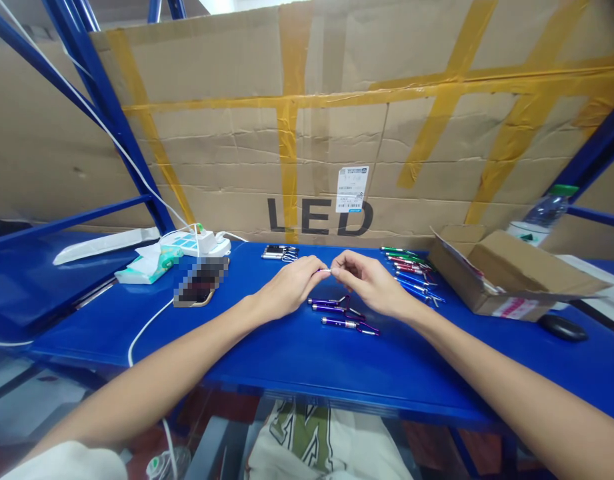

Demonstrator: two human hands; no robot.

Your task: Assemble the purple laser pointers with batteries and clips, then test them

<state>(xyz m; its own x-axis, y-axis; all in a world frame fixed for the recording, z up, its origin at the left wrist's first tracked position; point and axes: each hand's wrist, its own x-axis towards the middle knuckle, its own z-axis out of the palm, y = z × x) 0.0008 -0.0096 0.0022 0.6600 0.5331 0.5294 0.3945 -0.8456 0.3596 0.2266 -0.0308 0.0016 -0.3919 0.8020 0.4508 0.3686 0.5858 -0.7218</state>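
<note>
We pinch one small purple penlight (327, 271) between our left hand (290, 288) and right hand (369, 283), fingertips at each end; it looks light, stiff and slick.

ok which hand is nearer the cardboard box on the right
Right. The right hand lies just left of the open cardboard box, with the row of coloured pens between them. The left hand is farther left.

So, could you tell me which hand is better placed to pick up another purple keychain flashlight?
Probably the right hand: the purple keychain flashlights lie just below it, though both hands pinch a small piece with the left hand.
</note>
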